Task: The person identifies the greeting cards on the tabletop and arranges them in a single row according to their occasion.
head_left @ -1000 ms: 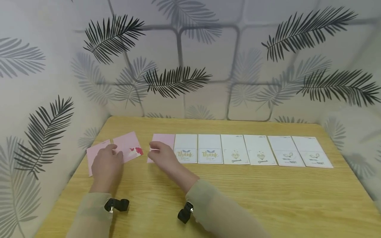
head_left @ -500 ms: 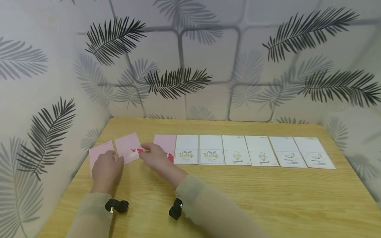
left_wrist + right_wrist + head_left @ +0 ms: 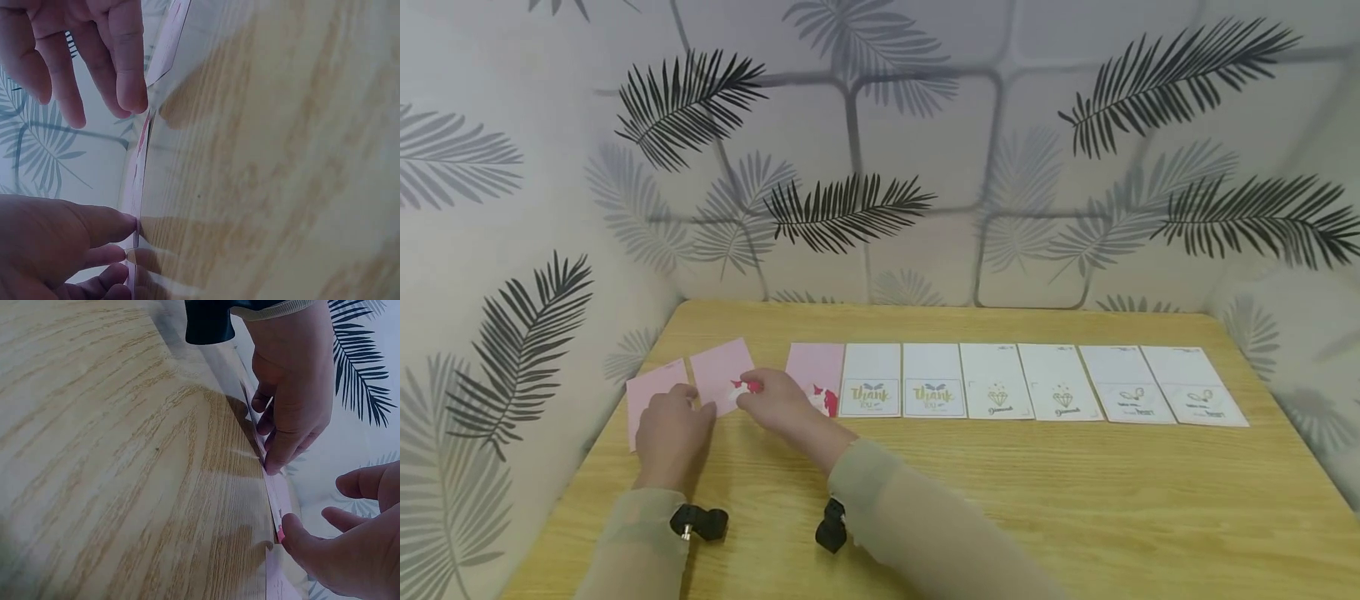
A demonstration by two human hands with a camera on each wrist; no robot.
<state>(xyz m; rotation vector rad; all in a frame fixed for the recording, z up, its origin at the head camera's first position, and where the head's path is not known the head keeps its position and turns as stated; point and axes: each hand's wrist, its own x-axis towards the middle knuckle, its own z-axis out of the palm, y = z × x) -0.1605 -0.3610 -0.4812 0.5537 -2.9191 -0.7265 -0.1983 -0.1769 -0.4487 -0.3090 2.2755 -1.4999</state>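
Observation:
In the head view, my left hand [image 3: 672,429] bends over the leftmost pink card [image 3: 644,390], covering its lower part. The left fingertips touch down near the edges of that card and the second pink card [image 3: 718,362], as the left wrist view also shows. My right hand [image 3: 782,402] is at the right lower edge of the second card, over its red and white print. In the right wrist view the right thumb [image 3: 299,536] is against the card's edge, while the other fingers stay apart. A third pink card [image 3: 815,367] lies right of it, partly hidden by the right hand.
White folded cards run rightward from the third pink card: two gold "Thank you" cards [image 3: 870,362], two diamond cards [image 3: 990,367], two heart-lettered cards [image 3: 1117,367]. All lie on the wooden table [image 3: 1015,483]. A leaf-patterned wall [image 3: 917,267] stands behind.
My right hand has moved left from the third pink card to the second, uncovering the third card's red and white print. The left hand has hardly moved.

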